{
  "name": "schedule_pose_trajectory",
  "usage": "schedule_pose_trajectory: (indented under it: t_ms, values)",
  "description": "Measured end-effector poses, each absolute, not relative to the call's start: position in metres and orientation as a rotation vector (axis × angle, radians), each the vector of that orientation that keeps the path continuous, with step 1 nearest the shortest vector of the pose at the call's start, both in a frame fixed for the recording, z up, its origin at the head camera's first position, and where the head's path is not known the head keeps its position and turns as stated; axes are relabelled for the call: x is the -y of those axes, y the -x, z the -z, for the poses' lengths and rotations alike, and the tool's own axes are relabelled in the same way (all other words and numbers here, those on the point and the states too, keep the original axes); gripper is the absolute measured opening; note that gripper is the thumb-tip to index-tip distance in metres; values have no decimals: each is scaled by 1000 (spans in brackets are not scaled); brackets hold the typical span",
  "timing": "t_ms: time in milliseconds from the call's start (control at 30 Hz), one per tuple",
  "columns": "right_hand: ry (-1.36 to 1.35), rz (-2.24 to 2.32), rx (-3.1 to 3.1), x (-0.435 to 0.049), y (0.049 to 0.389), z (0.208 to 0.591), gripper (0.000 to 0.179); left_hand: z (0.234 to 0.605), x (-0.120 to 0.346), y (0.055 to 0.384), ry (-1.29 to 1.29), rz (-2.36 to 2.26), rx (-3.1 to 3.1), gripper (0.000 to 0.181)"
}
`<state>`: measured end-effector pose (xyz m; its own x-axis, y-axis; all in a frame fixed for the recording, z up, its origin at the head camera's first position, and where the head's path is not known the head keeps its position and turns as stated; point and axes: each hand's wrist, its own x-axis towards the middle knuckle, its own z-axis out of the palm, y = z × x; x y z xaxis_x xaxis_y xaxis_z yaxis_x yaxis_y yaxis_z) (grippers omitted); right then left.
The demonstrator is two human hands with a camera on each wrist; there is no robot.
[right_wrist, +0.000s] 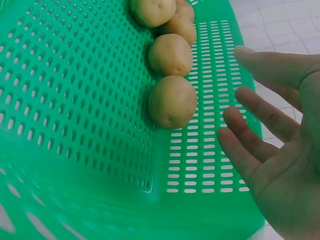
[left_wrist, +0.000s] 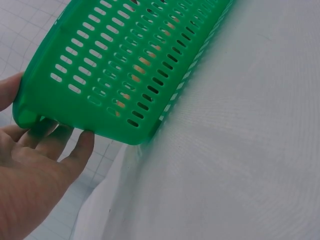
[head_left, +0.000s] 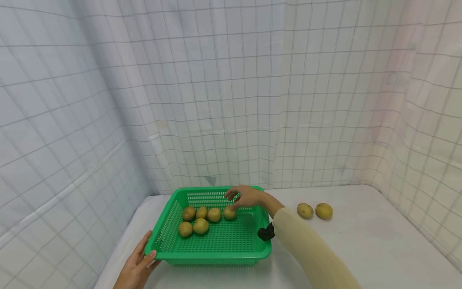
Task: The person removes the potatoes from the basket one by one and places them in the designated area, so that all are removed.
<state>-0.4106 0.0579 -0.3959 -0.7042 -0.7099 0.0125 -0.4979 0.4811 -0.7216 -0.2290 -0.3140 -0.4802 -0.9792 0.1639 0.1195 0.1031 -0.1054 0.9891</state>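
A green plastic basket [head_left: 213, 255] with slotted walls holds several round potatoes [head_left: 201, 226], gathered along its back and left part. My left hand [head_left: 135, 265] grips the basket's front left corner, thumb over the rim and fingers beneath it; the left wrist view shows those fingers [left_wrist: 80, 150] under the lip. Over the basket's back right part hovers my right hand [head_left: 248, 196], holding nothing. In the right wrist view its loosely spread fingers [right_wrist: 245, 145] stand apart from the nearest potato [right_wrist: 172, 102].
Two more potatoes, one on the left [head_left: 305, 210] and one on the right [head_left: 324, 211], lie on the white-covered table [head_left: 368, 237] beyond the basket's right side. White grid-patterned cloth [head_left: 223, 100] walls in the back and sides.
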Motion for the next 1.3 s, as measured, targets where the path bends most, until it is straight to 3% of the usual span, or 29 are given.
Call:
schedule_pose_trajectory:
  t_ms: [867, 1300]
  values:
    - [955, 1076, -2461, -44, 419, 430, 49, 485, 316, 231, -338, -2282, -2053, 82]
    - [1019, 794, -2567, -37, 423, 440, 44, 487, 319, 233, -393, -2307, -2018, 82]
